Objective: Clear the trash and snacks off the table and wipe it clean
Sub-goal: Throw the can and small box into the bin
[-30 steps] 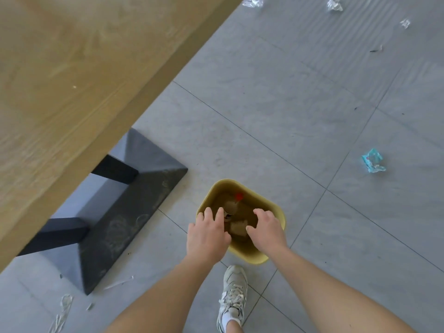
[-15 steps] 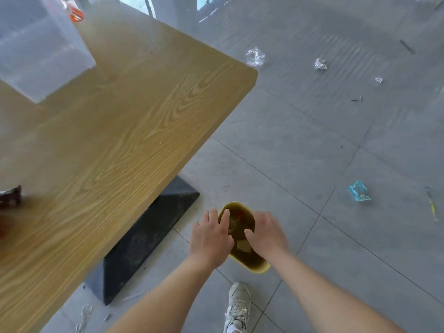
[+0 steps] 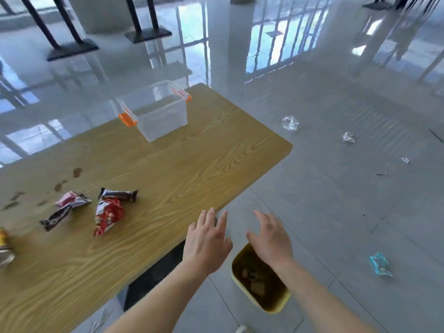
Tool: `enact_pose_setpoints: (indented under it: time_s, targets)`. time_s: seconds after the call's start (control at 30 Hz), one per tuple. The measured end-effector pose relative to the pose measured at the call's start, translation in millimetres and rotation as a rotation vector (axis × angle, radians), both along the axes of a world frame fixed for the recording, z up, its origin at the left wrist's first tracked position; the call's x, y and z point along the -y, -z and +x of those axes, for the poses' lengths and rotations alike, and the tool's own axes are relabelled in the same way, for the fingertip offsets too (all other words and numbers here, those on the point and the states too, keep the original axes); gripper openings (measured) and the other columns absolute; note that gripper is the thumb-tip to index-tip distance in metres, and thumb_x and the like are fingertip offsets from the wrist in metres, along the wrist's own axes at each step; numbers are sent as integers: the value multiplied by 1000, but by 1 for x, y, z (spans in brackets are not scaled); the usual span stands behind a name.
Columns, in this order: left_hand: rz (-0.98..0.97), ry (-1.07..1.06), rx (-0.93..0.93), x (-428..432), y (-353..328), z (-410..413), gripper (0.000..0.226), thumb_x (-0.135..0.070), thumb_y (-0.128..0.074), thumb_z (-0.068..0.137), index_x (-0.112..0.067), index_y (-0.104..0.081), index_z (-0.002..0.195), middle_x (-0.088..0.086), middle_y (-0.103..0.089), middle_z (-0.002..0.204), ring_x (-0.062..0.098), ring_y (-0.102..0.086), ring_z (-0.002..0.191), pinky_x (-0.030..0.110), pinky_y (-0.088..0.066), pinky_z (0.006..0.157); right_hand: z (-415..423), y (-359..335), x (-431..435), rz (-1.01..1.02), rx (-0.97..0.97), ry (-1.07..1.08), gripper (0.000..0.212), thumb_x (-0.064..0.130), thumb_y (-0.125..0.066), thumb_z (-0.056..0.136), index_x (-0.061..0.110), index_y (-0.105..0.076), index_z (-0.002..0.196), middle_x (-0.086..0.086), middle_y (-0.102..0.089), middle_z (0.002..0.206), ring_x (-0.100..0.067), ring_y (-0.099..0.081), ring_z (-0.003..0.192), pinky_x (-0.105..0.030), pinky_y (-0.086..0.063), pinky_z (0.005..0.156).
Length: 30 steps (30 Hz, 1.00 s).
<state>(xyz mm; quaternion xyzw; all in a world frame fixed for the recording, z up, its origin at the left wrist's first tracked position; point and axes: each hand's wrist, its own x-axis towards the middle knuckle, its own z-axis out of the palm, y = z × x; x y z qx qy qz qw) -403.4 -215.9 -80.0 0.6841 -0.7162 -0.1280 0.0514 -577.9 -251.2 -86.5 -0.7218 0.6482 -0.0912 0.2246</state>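
Reach toward snack wrappers: left hand (image 3: 206, 239) and right hand (image 3: 270, 239) both empty.
The hands hover apart with fingers spread, holding nothing, the left over the tabletop (image 3: 168, 169) edge and the right above the yellow waste bin (image 3: 276, 308) on the floor. A red snack bag (image 3: 108, 216), a dark bar wrapper (image 3: 119, 195) just beyond it and a pink-and-brown wrapper (image 3: 64, 207) lie close together toward the left, near brown stains (image 3: 77, 172). The step probably goes best if the left hand takes the red bag first, gathers its neighbours in one sweep, grips the crinkled foil firmly and carries it low to the bin. Wiping comes last.
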Motion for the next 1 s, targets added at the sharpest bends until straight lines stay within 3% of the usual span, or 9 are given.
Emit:
enact_pose_setpoints:
  time_s: [0.3,0.53,0.73,0.9,1.0]
  targets:
    - [-94,-272,46,-45,-51,88,70,-47,-44,93,-25,-16,153,10,-23,160,28,-17,148,45,-32,113,105,-62,7,-102,105,-287,61,39,-63,93,19,-40,146,-3,-50,139,-21,-46,129,-32,-45,98]
    - [-152,-520,77,-102,-79,168,71,-50,-44,90,-24,-22,153,9,-27,159,27,-23,147,44,-33,112,202,-92,-15,-155,118,-526,60,41,-63,93,18,-44,144,-3,-54,136,-22,-49,125,-31,-43,100]
    - [-150,-683,99,-153,-88,241,72,-50,-48,89,-23,-26,152,12,-32,156,30,-29,144,46,-36,109,285,-103,-48,-170,140,-683,58,38,-66,91,18,-47,142,-2,-57,131,-21,-52,119,-29,-43,101]
    - [-147,-773,102,-190,-89,303,72,-51,-48,88,-23,-27,151,14,-33,156,31,-30,144,48,-39,106,353,-102,-74,-149,114,-763,59,38,-65,92,15,-46,143,-6,-56,134,-23,-50,125,-32,-40,107]
    - [-132,-817,84,-209,-86,343,71,-51,-49,88,-23,-29,151,14,-34,155,32,-30,143,49,-35,110,395,-101,-89,-146,92,-786,59,39,-64,92,17,-46,143,-6,-56,135,-26,-50,125,-32,-40,104]
